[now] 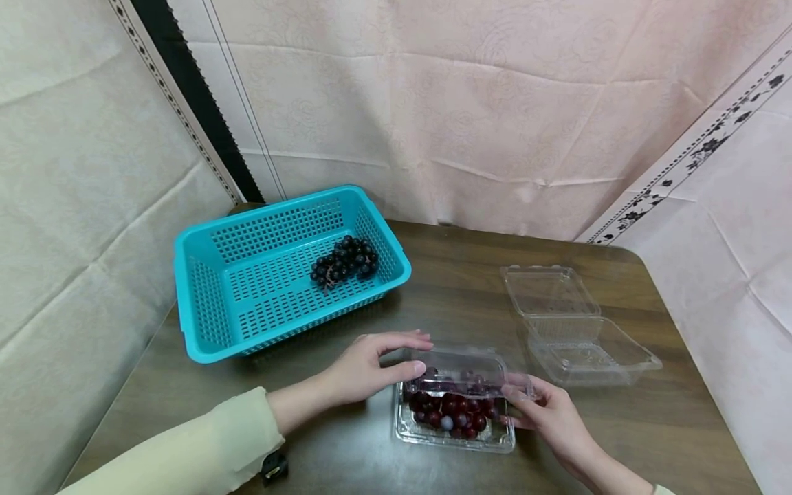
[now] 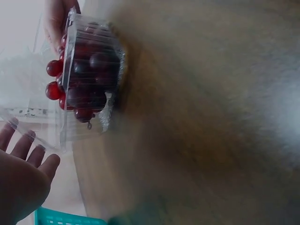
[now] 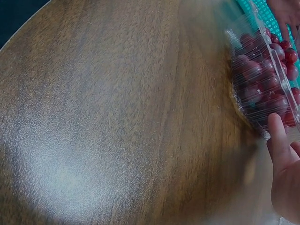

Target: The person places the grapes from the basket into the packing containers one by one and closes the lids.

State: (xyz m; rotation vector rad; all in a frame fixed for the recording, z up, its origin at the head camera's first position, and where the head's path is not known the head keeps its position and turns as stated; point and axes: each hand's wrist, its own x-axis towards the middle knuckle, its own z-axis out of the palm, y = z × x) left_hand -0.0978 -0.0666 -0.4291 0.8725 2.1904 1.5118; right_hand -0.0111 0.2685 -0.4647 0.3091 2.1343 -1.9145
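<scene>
A clear plastic clamshell (image 1: 454, 445) filled with dark red grapes (image 1: 454, 412) stands on the table, its lid (image 1: 464, 368) raised partway at a tilt. My left hand (image 1: 371, 371) is at the lid's left edge, fingers and thumb extended; in the left wrist view its fingertips (image 2: 35, 150) are close to the lid, and whether they touch it is unclear. At the other end, my right hand (image 1: 544, 412) holds the lid's right edge between thumb and fingers, with lower fingers against the container's side. In the right wrist view one finger (image 3: 277, 133) lies along the grape-filled clamshell.
A blue perforated basket (image 1: 247, 344) stands at the back left, with a bunch of black grapes (image 1: 346, 261) inside. Behind my right hand sits a second clear clamshell (image 1: 581, 357), opened, with no fruit in it. Patterned cloth (image 1: 464, 103) hangs behind the wooden table (image 1: 334, 460).
</scene>
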